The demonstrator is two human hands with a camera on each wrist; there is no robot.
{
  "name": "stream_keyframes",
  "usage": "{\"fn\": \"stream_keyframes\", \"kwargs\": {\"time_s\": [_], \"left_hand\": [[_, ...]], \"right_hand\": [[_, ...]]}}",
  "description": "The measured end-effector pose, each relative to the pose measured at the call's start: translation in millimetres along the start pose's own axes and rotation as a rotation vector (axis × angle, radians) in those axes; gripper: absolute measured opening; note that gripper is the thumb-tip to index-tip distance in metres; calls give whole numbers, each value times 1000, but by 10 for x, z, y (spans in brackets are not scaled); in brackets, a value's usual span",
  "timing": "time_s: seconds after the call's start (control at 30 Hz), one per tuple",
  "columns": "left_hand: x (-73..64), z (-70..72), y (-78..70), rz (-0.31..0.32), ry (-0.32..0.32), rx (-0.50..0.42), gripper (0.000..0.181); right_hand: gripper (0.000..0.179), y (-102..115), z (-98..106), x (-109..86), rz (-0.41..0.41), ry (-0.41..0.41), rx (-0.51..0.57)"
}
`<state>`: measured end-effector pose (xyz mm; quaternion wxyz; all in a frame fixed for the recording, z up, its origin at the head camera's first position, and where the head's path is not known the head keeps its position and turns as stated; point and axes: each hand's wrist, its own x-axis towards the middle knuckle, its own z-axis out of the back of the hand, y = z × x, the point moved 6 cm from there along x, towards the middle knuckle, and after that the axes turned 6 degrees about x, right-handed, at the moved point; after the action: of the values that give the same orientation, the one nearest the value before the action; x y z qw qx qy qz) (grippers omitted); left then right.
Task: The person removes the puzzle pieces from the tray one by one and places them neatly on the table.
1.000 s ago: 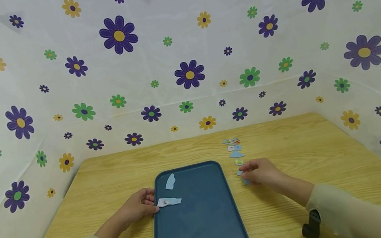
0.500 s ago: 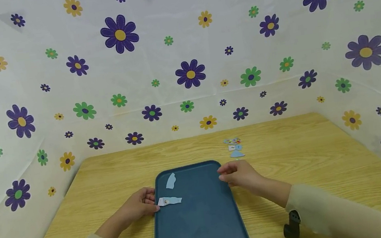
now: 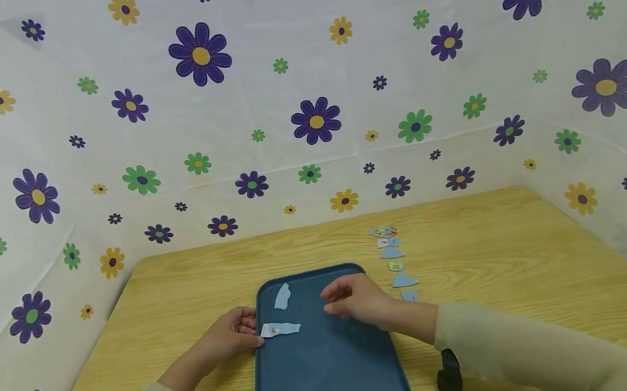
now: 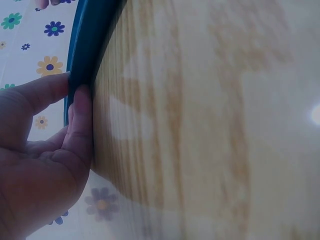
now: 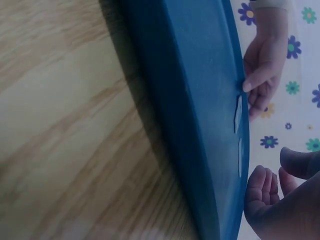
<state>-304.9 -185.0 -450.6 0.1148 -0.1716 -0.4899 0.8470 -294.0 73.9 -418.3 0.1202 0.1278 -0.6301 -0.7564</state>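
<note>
So the right hand (image 3: 358,301) is now over the blue tray (image 3: 338,372) instead of at that row of little pieces (image 3: 406,281), thumb and fingertips apart, while the left hand (image 3: 230,336) keeps pinching the tray's left rim near a light-blue strip (image 3: 288,328) and curved scrap (image 3: 282,297) lying inside.

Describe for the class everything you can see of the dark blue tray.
The dark blue tray looks rectangular, smooth and plastic, with rounded far corners and a raised rim; its near end is out of view. It lies flat on the wood-grain table. The left hand pinches its left rim. A plain pale blue piece and a printed piece lie inside near that rim; the right hand hovers over it.
</note>
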Motion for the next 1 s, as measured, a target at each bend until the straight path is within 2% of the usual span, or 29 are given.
{"fn": "stream_keyframes", "kwargs": {"time_s": [0.27,0.67,1.0], "left_hand": [[-7,7,-14,-5,0,7,61],[-14,10,-10,0,0,-8,61],[-32,-1,-26,15,-10,9,62]], "right_hand": [[27,107,-257,96,37,95,-96],[30,62,-476,336,-9,135,-218],[29,-1,-612,455,-11,175,-288]]}}
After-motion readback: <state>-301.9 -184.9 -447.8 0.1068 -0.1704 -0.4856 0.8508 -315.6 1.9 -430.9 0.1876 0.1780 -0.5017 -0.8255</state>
